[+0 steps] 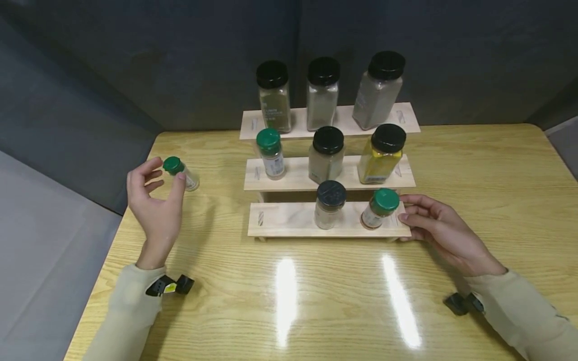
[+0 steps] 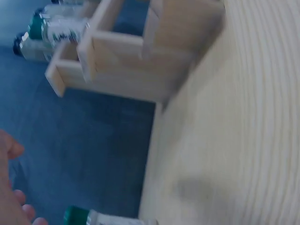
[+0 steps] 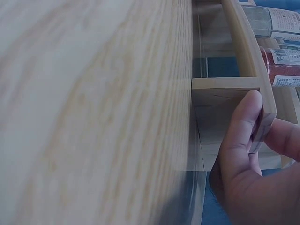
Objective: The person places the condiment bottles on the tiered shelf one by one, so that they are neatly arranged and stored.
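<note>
A small spice jar with a green cap (image 1: 185, 174) stands on the table at the left. My left hand (image 1: 155, 200) is beside it, thumb and fingers spread in a curve about the cap. The left wrist view shows a gap between the fingers and the jar (image 2: 115, 219). At the right, my right hand (image 1: 444, 230) pinches the end of the lowest step of a three-step wooden spice rack (image 1: 284, 220). In the right wrist view, the thumb and fingers hold the edge of that board (image 3: 263, 126). The green-capped jar (image 1: 380, 208) stands near this end.
A black-capped jar (image 1: 330, 204) shares the lowest step. On the middle step are a green-capped jar (image 1: 272, 153) and two black-capped jars; three taller black-capped jars (image 1: 322, 93) line the top. A dark cloth wall (image 1: 198, 65) rises behind the table (image 1: 217, 301).
</note>
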Action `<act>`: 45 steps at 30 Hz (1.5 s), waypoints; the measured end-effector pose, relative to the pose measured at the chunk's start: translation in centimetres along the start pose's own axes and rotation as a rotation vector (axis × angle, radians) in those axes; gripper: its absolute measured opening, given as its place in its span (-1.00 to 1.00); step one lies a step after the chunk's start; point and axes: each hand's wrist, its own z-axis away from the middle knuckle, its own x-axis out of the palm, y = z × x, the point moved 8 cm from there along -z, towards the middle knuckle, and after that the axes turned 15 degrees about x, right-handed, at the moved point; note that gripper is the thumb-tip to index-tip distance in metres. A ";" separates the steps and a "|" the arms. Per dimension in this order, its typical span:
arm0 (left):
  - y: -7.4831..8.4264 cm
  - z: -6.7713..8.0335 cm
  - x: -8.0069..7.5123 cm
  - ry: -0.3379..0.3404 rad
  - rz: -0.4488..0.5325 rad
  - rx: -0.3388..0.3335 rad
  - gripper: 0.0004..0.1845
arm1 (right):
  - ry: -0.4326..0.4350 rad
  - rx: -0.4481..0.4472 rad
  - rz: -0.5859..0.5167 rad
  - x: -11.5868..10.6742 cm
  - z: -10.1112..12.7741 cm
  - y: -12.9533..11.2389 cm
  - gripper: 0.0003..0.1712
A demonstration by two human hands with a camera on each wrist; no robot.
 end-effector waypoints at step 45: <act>-8.1 1.5 1.7 -0.100 -0.036 -0.357 -0.43 | -0.018 0.004 -0.026 0.3 0.1 0.0 -0.69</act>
